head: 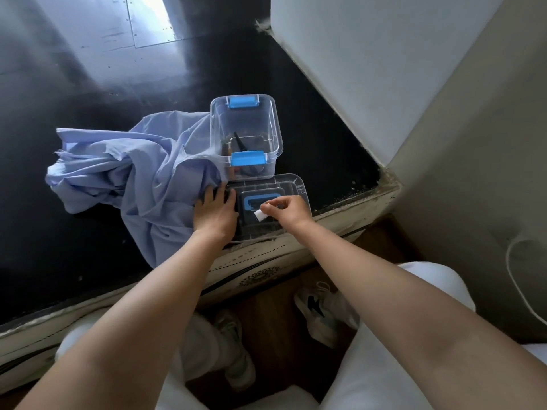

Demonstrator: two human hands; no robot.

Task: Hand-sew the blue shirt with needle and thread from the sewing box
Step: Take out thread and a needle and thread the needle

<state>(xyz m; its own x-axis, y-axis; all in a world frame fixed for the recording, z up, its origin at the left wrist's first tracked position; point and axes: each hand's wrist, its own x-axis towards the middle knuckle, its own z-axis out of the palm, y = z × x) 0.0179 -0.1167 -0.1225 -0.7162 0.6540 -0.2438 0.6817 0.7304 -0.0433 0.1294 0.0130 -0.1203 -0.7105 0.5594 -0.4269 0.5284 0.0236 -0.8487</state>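
Blue shirt (130, 179): crumpled in a heap on the black table (74, 247), left of the sewing box, 1 fold draped over the near table edge.
Sewing box (276, 134): clear plastic, open, upright, touching the shirt on its left side; 2 blue latches (248, 158), 1 at each end.
Box contents: dark scissors (241, 142) lying on the bottom; other small bits too blurred to name.
Lid (296, 187): clear, lying flat just in front of the box at the near table edge, blue handle (260, 199) facing up.
Left hand (216, 211): palm down where shirt edge meets lid, fingers nearly straight and spread, resting, nothing gripped.
Right hand (291, 208): above the lid's near side, thumb and forefinger pinching a small white piece (260, 216), remaining fingers curled in.
White piece: held over the lid handle; thread or something else, cannot tell.
Below table: white trousers (370, 365) and 2 pale shoes (319, 309) on a brown floor.
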